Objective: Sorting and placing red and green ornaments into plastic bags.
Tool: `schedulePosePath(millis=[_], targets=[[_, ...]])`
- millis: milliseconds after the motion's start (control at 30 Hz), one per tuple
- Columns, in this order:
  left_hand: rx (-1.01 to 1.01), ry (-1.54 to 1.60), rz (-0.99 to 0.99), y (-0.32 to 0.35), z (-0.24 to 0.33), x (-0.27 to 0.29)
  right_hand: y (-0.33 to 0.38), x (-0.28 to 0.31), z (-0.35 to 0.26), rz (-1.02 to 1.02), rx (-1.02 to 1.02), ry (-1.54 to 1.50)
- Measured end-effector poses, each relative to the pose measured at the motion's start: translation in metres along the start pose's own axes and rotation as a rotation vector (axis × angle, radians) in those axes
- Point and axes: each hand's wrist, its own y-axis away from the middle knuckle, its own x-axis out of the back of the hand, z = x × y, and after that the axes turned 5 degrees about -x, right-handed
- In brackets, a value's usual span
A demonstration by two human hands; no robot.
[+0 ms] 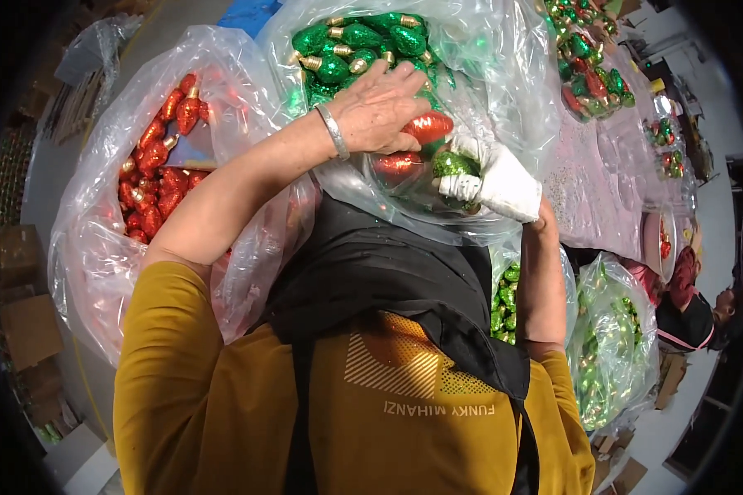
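My bare left hand [384, 107], with a silver bracelet at the wrist, reaches over a clear plastic bag [504, 58] of dark green glitter bulb ornaments [359, 35]. Its fingers are curled, the tips down among the green bulbs. Two red glitter bulb ornaments, an upper one [429, 126] and a lower one [399, 164], stick out from under the palm, seemingly held there. A white glove covers my right hand [501, 175], which is closed on a lighter green bulb ornament [456, 165] beside the red ones. Part of another bulb shows below the glove.
At left stands a clear bag [82, 239] with red bulb ornaments [150, 186]. Bags of light green bulbs [611, 330] are at lower right. A pink-covered table [594, 181] bears mixed red and green bulbs [590, 78]. Another person [687, 309] is at far right; cardboard boxes [31, 330] line the left.
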Motion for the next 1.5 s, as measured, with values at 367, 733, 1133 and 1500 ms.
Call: schedulePosePath(millis=[367,733,1133,1500], targets=[[0.262,0.413,-0.246,-0.01,-0.026,0.013,-0.012,0.006,0.002,-0.119,-0.035,-0.007],[0.274,0.404,-0.083,0.007,-0.02,0.009,-0.056,-0.011,-0.013,0.677,0.472,-0.094],[0.355,0.362,-0.082,0.011,-0.027,0.018,-0.065,-0.017,-0.015,0.628,0.493,-0.143],[0.354,0.358,-0.127,0.006,-0.031,0.022,-0.043,-0.009,-0.001,0.535,0.577,0.363]])
